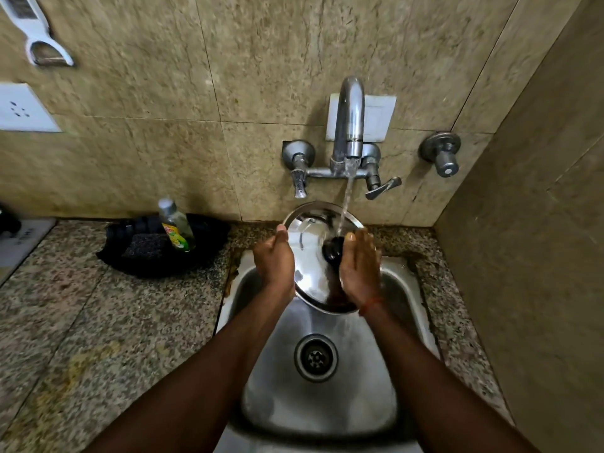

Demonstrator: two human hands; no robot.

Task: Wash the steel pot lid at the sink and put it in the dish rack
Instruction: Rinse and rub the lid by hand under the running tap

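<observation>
The steel pot lid (313, 256), round and shiny with a black knob (332, 250) at its centre, is held tilted over the steel sink (330, 400). Water runs from the tap (350, 125) onto the lid near the knob. My left hand (276, 263) grips the lid's left rim. My right hand (359, 268) lies against the lid's right side beside the knob, fingers stretched along it, and hides that edge. No dish rack is in view.
A black tray (209, 243) on the granite counter (108, 322) left of the sink holds a dish-soap bottle (176, 225) and a dark scrubber (145, 245). Tiled walls stand behind and close on the right. A valve (442, 155) sticks out right of the tap.
</observation>
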